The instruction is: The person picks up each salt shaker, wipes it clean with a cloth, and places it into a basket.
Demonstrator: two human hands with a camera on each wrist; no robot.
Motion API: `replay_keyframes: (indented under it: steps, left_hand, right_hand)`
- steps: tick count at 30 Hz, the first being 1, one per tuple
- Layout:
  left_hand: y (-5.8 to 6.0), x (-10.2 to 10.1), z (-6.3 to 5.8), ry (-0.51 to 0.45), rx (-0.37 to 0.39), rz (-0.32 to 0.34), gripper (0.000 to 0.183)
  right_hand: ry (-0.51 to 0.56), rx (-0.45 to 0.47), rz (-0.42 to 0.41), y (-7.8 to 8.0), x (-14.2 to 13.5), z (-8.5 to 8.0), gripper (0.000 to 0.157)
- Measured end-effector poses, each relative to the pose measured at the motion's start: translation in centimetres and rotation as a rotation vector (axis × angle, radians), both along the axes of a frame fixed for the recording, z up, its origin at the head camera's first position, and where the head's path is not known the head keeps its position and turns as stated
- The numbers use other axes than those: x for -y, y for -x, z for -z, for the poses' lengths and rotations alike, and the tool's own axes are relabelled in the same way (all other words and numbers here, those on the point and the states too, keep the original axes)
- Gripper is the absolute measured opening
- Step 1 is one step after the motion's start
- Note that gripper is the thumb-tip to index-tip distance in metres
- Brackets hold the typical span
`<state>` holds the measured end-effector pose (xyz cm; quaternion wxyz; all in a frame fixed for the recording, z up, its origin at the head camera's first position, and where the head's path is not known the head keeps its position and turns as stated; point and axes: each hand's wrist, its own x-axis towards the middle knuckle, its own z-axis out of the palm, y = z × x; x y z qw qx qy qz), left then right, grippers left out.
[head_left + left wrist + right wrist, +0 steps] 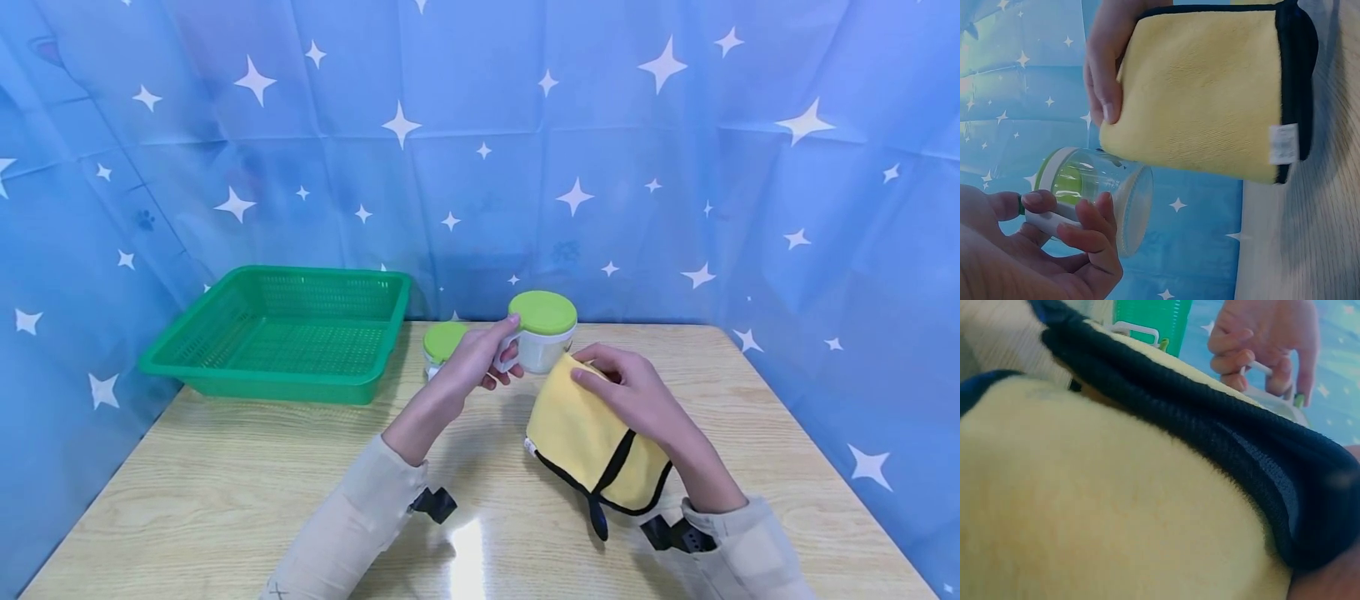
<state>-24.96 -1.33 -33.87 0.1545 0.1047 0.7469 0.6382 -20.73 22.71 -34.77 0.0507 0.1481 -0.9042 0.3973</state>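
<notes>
My left hand (468,362) grips the white handle of a clear seasoning jar (542,354) with a green lid. In the left wrist view the jar (1094,181) is held above the table, its base apart from the wooden top. My right hand (633,390) pinches the top of a folded yellow cloth (573,425) with black edging and a small white tag. The cloth hangs down from the fingers, its upper corner right at the jar's side. Much of the right wrist view is filled by the cloth (1110,500), which hides most of the jar there.
A second green-lidded jar (444,338) stands behind my left wrist, partly hidden. At the back left of the wooden table (225,500) sits a green plastic basket (277,388). A blue curtain (480,192) with white stars hangs behind and at both sides.
</notes>
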Motion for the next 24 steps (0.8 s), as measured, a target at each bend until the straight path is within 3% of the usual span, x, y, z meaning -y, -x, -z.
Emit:
replay_keyframes:
  steps: [8, 24]
  left_hand:
    - [0.01, 0.15, -0.08, -0.008, 0.002, 0.000, 0.058]
    - [0.32, 0.37, 0.06, -0.028, 0.031, 0.007, 0.058]
  right_hand:
    - [-0.001, -0.028, 0.030, -0.16, 0.05, -0.12, 0.027]
    - [-0.014, -0.004, -0.003, -0.23, 0.13, -0.30, 0.025]
